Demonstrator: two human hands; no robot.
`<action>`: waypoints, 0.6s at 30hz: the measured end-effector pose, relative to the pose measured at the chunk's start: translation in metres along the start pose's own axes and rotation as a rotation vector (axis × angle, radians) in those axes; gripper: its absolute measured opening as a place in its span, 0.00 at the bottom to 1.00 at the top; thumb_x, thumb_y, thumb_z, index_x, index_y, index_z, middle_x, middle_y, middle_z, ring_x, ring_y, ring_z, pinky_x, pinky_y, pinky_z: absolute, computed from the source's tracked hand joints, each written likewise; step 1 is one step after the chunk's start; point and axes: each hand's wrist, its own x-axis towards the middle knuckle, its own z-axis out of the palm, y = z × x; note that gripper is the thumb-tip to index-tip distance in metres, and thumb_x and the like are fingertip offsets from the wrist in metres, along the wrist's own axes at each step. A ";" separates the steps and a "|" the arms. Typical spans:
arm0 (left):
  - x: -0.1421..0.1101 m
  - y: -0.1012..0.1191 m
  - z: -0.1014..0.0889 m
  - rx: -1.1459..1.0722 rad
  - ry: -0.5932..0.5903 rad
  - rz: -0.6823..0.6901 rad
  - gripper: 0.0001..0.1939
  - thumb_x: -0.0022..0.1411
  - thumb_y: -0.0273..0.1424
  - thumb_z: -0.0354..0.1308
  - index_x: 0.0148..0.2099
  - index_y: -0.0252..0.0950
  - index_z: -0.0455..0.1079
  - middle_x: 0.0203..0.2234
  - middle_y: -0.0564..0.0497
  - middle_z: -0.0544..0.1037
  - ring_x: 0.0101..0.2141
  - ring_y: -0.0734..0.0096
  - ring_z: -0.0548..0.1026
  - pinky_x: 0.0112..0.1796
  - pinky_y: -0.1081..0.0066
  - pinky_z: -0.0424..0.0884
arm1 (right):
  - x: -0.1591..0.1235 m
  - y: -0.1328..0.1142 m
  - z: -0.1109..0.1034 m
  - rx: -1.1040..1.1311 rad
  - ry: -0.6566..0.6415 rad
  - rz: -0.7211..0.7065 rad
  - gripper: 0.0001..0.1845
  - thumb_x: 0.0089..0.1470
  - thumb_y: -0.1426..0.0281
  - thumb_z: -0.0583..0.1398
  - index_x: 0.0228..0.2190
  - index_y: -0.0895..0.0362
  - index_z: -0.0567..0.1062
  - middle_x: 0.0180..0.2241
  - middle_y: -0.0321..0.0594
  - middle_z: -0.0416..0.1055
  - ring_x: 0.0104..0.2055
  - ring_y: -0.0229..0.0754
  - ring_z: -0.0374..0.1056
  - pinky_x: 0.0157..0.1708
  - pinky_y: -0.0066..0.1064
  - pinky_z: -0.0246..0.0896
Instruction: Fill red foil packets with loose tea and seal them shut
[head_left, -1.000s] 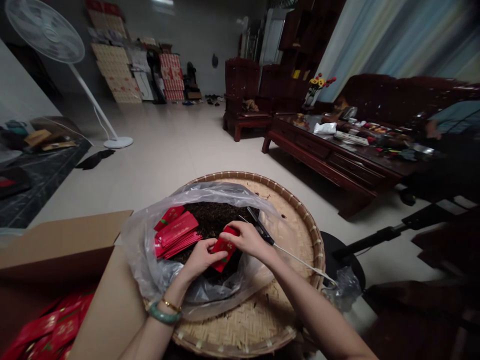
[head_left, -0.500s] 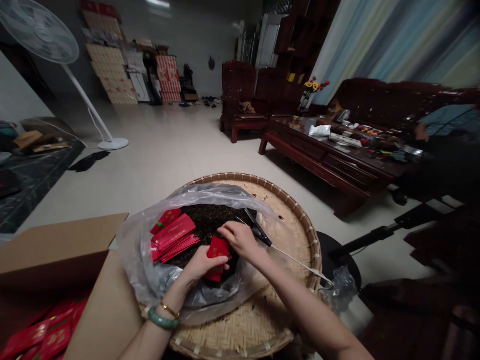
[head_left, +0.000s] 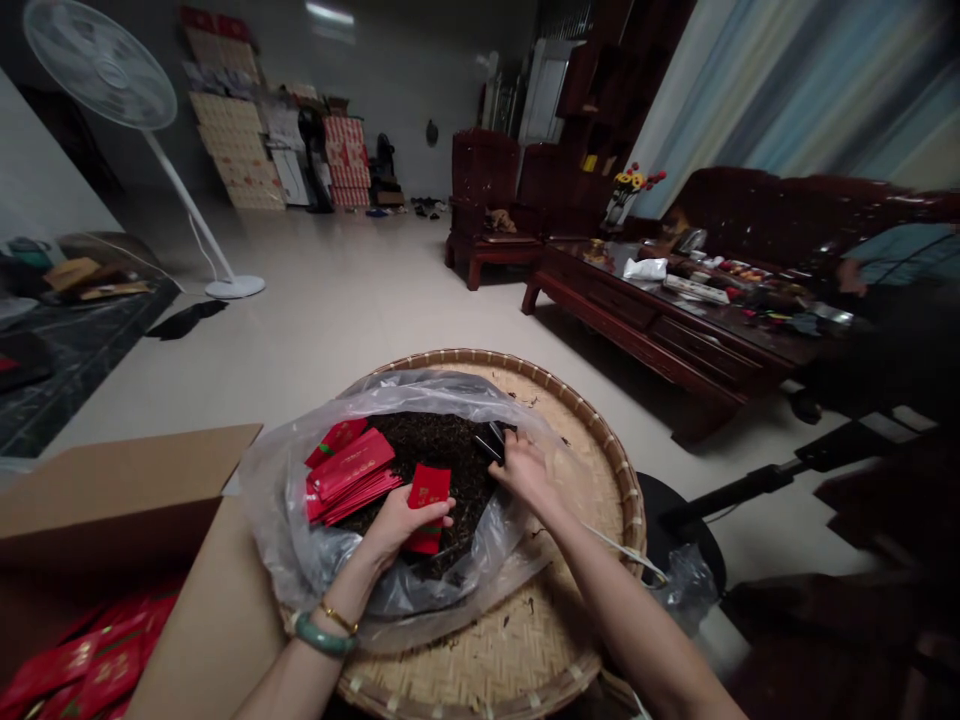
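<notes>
My left hand (head_left: 396, 522) pinches a small red packet (head_left: 430, 483) with gold print, held upright over dark dried leaves (head_left: 439, 435). My right hand (head_left: 526, 472) has its fingers closed round a black two-armed corded tool (head_left: 490, 445), which looks like a hair straightener; its grip is partly hidden under the fingers. The leaves lie in an open clear plastic bag (head_left: 274, 500). On them, left of my left hand, rests a stack of flat red packets (head_left: 351, 472). Under the bag is a round woven bamboo tray (head_left: 551, 640).
At lower left stands an open cardboard box (head_left: 202, 600) with red packets (head_left: 112, 665) inside. A white cord (head_left: 619, 545) crosses the tray's right rim. Beyond are a standing fan (head_left: 184, 195), a low wooden table (head_left: 637, 310) with clutter, and a person's sleeve (head_left: 900, 255) at far right.
My right hand has left the red packet, moved right and taken hold of the black corded tool. My left hand keeps the packet. The view has shifted slightly.
</notes>
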 end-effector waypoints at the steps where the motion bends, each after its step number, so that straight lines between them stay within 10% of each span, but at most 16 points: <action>1: 0.000 0.000 0.000 -0.002 0.003 0.004 0.26 0.36 0.37 0.72 0.37 0.30 0.68 0.36 0.39 0.80 0.27 0.65 0.79 0.26 0.73 0.71 | 0.000 0.000 0.000 0.001 0.005 -0.009 0.31 0.49 0.66 0.58 0.53 0.63 0.60 0.48 0.56 0.63 0.45 0.51 0.66 0.40 0.34 0.61; 12: 0.001 0.001 -0.001 0.002 0.007 -0.002 0.26 0.35 0.37 0.72 0.37 0.30 0.70 0.36 0.40 0.80 0.26 0.65 0.79 0.26 0.73 0.71 | 0.001 0.010 -0.017 0.340 0.024 -0.172 0.25 0.49 0.66 0.59 0.50 0.61 0.68 0.47 0.50 0.69 0.48 0.48 0.66 0.47 0.35 0.59; 18: -0.001 0.002 0.001 0.039 -0.002 0.004 0.25 0.35 0.38 0.72 0.35 0.29 0.71 0.30 0.44 0.80 0.25 0.65 0.78 0.25 0.73 0.70 | -0.013 -0.009 -0.038 0.793 -0.318 -0.399 0.28 0.43 0.64 0.64 0.48 0.57 0.72 0.47 0.43 0.72 0.45 0.47 0.68 0.46 0.36 0.63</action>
